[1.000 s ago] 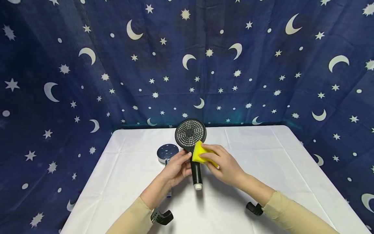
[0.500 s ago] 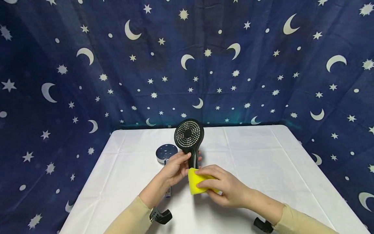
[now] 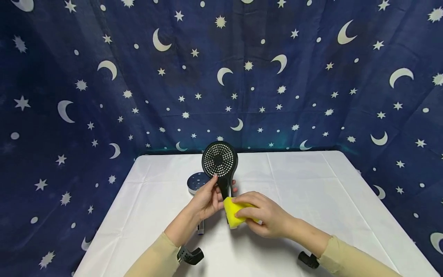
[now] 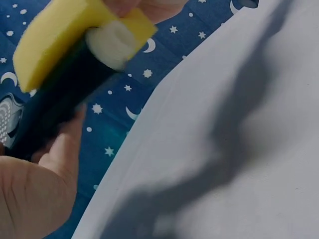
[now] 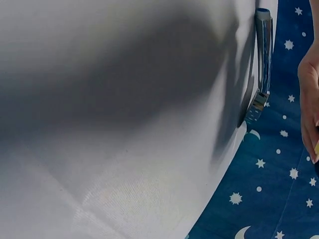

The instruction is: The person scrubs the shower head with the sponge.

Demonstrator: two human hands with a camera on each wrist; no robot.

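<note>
A black handheld shower head (image 3: 219, 158) is held up over the table, its round, light-dotted spray face toward the head camera. My left hand (image 3: 207, 198) grips it at the neck, thumb in front and fingertips showing on the far side. In my right hand (image 3: 266, 217) a yellow sponge (image 3: 232, 215) is pinched and pressed against the lower handle, hiding most of it there. The left wrist view shows the sponge (image 4: 55, 42) lying along the dark handle (image 4: 70, 87), near its white end (image 4: 112, 45).
A chrome shower head (image 3: 196, 182) lies on the white-covered table (image 3: 155, 215), partly hidden behind my left hand. Its shiny handle (image 5: 264, 55) appears in the right wrist view. A dark blue curtain (image 3: 221, 88) with moons and stars hangs behind the table.
The sponge has slid down from the neck to the lower handle. The black shower head has shifted slightly left, and my left thumb sits higher on its neck.
</note>
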